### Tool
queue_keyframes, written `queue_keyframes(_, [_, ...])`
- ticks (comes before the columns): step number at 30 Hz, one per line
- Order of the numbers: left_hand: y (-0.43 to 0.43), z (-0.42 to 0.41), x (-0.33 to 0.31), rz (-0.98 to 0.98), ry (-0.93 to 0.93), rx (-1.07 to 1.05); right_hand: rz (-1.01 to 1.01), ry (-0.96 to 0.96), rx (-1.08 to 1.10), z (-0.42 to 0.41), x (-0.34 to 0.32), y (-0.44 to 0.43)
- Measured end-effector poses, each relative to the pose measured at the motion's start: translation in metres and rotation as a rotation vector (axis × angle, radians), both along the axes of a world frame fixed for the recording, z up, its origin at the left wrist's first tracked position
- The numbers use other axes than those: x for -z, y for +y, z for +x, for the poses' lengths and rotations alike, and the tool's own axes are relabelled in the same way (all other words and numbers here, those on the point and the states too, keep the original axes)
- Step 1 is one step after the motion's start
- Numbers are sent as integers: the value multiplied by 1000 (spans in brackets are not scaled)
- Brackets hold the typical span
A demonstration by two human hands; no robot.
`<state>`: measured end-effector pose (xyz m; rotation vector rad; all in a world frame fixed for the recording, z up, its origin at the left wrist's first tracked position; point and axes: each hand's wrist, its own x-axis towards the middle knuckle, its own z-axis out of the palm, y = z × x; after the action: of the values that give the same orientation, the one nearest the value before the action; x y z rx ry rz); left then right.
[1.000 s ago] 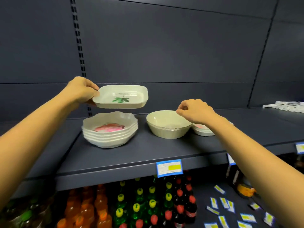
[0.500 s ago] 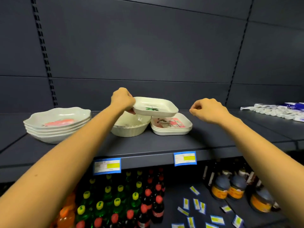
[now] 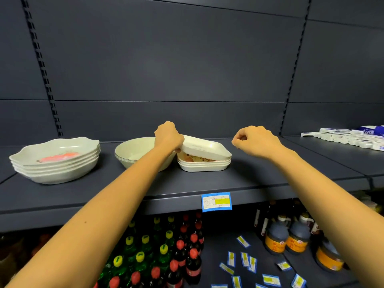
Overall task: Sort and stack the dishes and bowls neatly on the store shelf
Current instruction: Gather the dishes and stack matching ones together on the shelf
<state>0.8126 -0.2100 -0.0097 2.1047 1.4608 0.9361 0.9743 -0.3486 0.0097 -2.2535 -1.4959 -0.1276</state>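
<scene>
My left hand (image 3: pixel 168 135) grips the left edge of a white square dish (image 3: pixel 204 150), tilted with its right side resting on a stack of matching square dishes (image 3: pixel 204 164) on the dark shelf (image 3: pixel 259 175). A pale round bowl (image 3: pixel 135 152) stands just left of that stack, partly behind my left forearm. Far left sits a stack of wavy-rimmed dishes with a pink print (image 3: pixel 56 161). My right hand (image 3: pixel 256 141) hovers loosely curled to the right of the square stack, holding nothing.
White and blue packets (image 3: pixel 349 138) lie on the shelf at far right. A blue price tag (image 3: pixel 216 202) hangs on the shelf edge. Below stand bottles with red and yellow caps (image 3: pixel 166 260), dark sauce jugs (image 3: pixel 286 238) and scattered loose price labels (image 3: pixel 245 260).
My left hand carried the square dish from above the wavy stack rightwards and lowered it, tilted, onto the square stack. My right hand left the round bowl and moved right.
</scene>
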Motion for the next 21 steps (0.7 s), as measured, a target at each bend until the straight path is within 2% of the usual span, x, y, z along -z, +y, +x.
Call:
queue_keyframes(6, [-9, -13, -6, 187, 150, 40, -1, -8, -62, -8, -2, 10])
queue_keyframes(12, [-19, -71, -4, 334, 298, 22, 9, -30, -222, -49, -3, 39])
queue_keyframes(16, [-21, -131, -1, 359, 409, -90, -5, -29, -368, -97, -4, 64])
queue_keyframes(21, [-19, -216, 3, 304, 444, -237, -7, -83, -524, -169, -5, 90])
